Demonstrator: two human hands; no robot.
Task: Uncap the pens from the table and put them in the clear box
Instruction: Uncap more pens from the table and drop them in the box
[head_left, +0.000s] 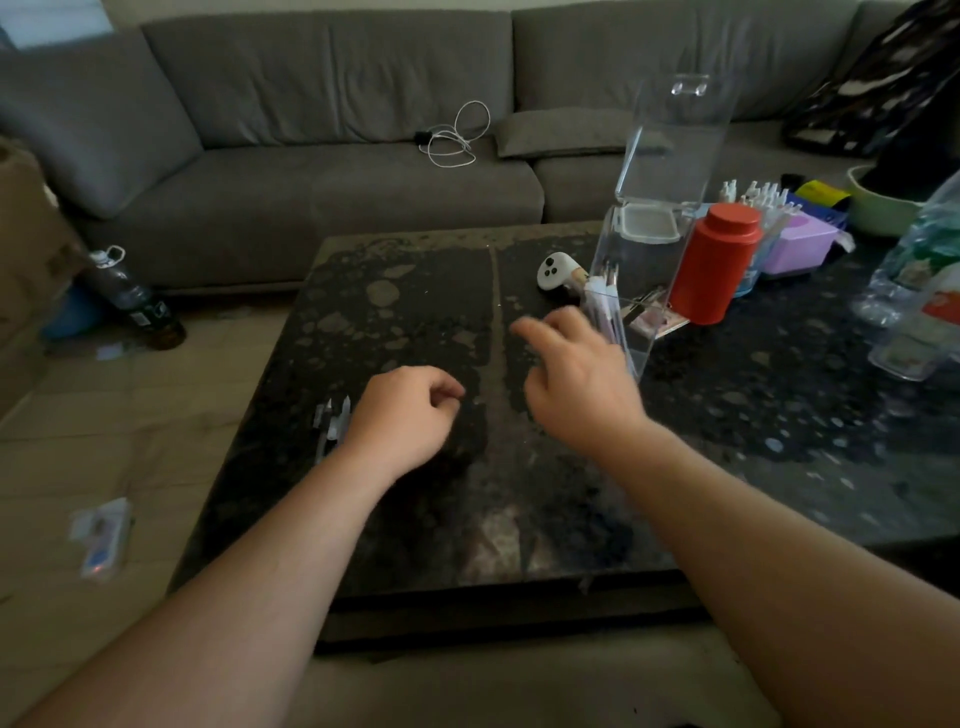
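The left hand (410, 410) curls by the caps (332, 421) near the surface's (415, 291) left edge, its contents hidden; the right hand (576, 374) hangs slack beside the clear box (644, 270); reach low, sparing its raised lid.

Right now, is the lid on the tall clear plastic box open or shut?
Open. The clear plastic box's hinged lid stands raised above its mouth, with pens visible inside.

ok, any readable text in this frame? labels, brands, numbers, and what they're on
None legible.
Dark bottle on the floor: label too blurred to read.
Plastic bottles at the right edge: coloured labels, print unreadable.
Small packet on the floor: markings too small.
Red canister, clear box, white controller: no text visible.
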